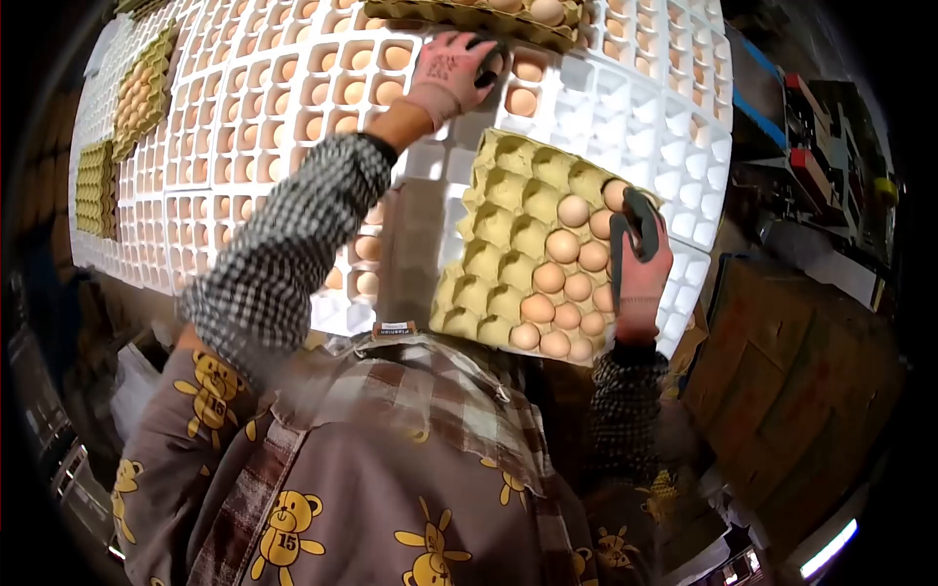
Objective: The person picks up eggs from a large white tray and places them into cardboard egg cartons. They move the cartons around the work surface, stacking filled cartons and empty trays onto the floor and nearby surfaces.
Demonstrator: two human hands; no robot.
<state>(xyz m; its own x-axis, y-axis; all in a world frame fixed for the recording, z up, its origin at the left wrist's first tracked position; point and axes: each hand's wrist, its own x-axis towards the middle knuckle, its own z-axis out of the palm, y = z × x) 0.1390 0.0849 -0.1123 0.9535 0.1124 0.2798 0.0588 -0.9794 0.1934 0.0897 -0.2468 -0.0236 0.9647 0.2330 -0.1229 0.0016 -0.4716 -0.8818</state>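
Our left hand (451, 68) closes on what looks like an egg (522, 101) in the white grid (625, 107); our right hand (640, 259) grasps the yellow tray (508, 244). We should lift gently, tray level.

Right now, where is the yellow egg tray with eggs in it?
In the head view, the yellow egg tray sits centre-right, held at its right edge by the right hand, over the white trays.
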